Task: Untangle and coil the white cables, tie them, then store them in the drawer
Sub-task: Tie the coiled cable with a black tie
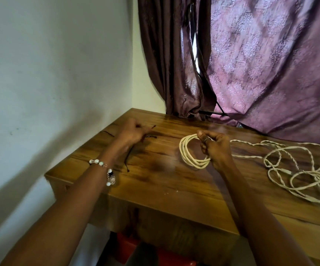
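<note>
A neat coil of white cable, several loops wound to one round size, stands on edge on the glossy wooden table, gripped at its right side by the person's right hand, whose curled fingers pinch the turns together, apparently so the loops cannot spring apart before a tie goes on. The left hand, blurred, reaches toward the table's left end, where thin dark strings lie on the wood; its fingers curl at one of them, though whether they have truly pinched it cannot be told from the blur. The strings look like the ties meant for binding, which would explain why they lie within easy reach of the free hand. To the right, well apart from the coil, a loose tangle of twisted white cable sprawls across the tabletop, evidently work not yet begun. A beaded bracelet circles the left wrist. Purple patterned curtains hang behind the table beside a pale wall. The drawer is not plainly visible.
</note>
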